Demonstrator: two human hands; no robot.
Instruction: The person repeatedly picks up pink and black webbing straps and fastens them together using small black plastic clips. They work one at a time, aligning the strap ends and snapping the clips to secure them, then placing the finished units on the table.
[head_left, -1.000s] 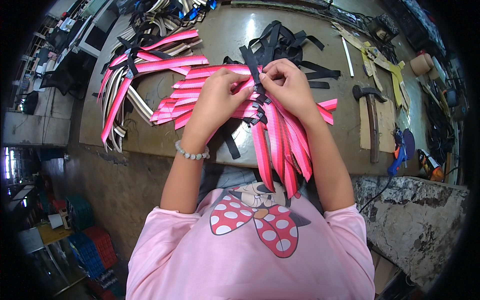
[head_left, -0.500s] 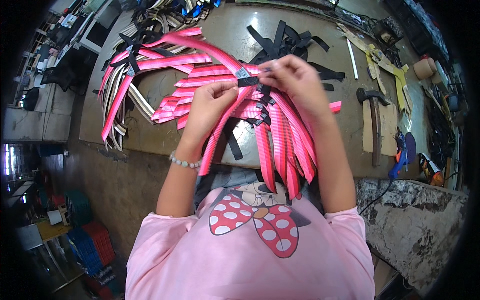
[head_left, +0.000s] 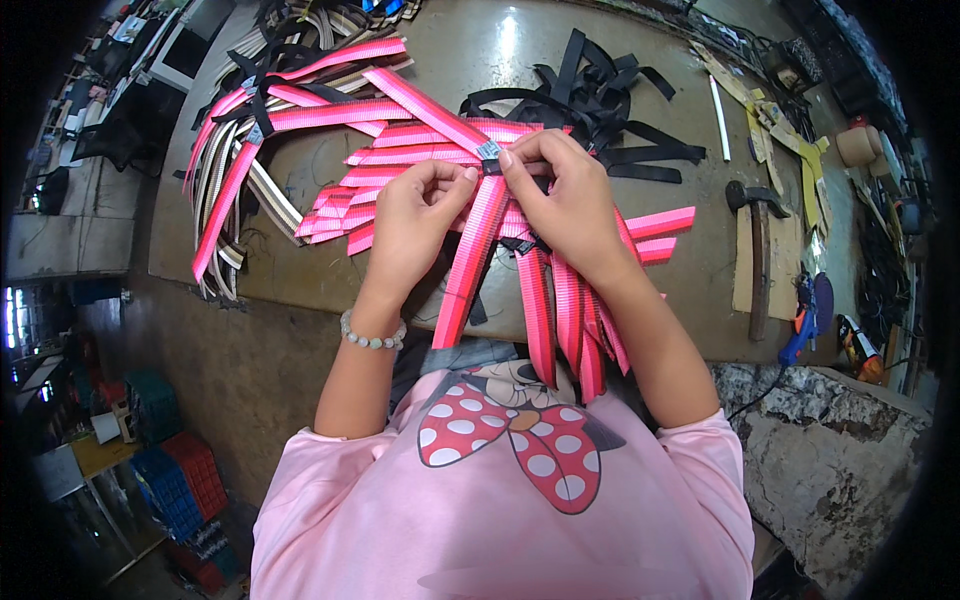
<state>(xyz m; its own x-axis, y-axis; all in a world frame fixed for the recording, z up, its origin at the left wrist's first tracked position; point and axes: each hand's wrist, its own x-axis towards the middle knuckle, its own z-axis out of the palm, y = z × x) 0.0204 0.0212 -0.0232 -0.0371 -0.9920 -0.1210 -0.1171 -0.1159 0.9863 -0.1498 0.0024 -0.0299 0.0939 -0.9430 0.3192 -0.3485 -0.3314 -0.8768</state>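
Note:
In front of me a pink striped webbing strap (head_left: 467, 270) is bent at a small grey label (head_left: 488, 150), where a short black band (head_left: 491, 167) crosses it. Thumb and fingers of my left hand (head_left: 422, 215) are pinched at the left end of that band. From the other side my right hand (head_left: 565, 195) pinches the band's right end, thumb beside the label. Beneath both hands lies a pile of pink striped straps (head_left: 375, 175). More straps with black bands (head_left: 538, 330) hang over the table edge, partly behind my right forearm.
Loose black straps (head_left: 590, 95) are heaped beyond my right hand. Pink and beige straps (head_left: 228, 200) lie bundled at the left of the table (head_left: 330, 285). At the right are a hammer (head_left: 760, 260) on cardboard, a blue glue gun (head_left: 798, 335) and a white stick (head_left: 719, 118).
My right hand has come down and closer to the label, drawing the black band flat across the pink strap. The strap's lower end has swung to the right.

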